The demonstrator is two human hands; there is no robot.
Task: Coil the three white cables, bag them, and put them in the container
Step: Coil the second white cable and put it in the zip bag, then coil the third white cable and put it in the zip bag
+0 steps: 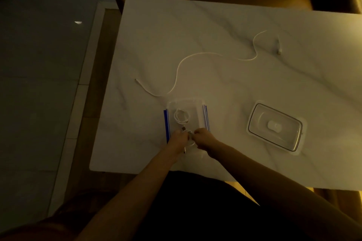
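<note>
Glossy white marble-look table (215,25), clear smooth plastic container (275,127), clear plastic bags (195,107) with blue strips.

Beyond the clear container (187,117), a loose white cable (195,58) snakes across the surface (293,88), blocking a straight reach. Right of the container, bare marble lies open up to the lid (275,127).

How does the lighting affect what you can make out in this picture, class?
Head view: dim, yellowish light throughout; the white cable shows clearly against the pale marble table, but the bag's content between the left hand and right hand blurs; wide-angle bending skews the table edges.
</note>
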